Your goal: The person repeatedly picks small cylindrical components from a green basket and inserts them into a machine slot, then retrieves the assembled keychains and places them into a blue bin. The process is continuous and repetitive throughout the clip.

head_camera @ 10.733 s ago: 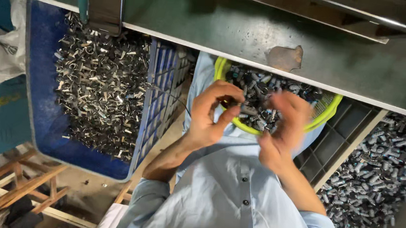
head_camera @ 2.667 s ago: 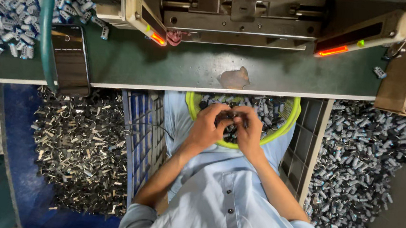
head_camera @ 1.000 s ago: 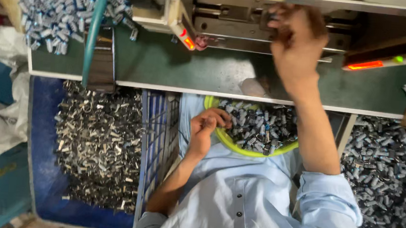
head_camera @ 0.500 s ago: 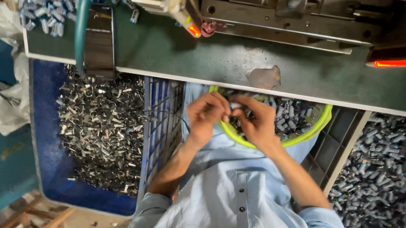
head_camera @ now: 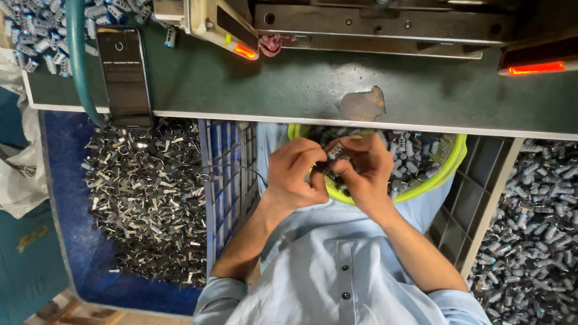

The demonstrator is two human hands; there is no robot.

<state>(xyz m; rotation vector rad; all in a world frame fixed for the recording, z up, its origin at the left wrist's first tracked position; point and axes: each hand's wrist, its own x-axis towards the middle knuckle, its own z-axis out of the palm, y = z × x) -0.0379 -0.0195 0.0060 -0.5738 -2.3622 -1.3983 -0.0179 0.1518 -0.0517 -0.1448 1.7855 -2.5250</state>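
Both hands meet over the near rim of the yellow-green basket (head_camera: 450,171) in the lap. Left hand (head_camera: 296,173) and right hand (head_camera: 365,172) touch, fingertips pinched together on a small dark metal part (head_camera: 335,150) held between them, just above the basket's heap of small cylindrical parts (head_camera: 415,156). Green machine table (head_camera: 295,93) lies just beyond, a black phone (head_camera: 125,71) at its left end. Blue crate of metal scrap clips (head_camera: 140,191) sits left; a pile of grey cylinders (head_camera: 548,227) right.
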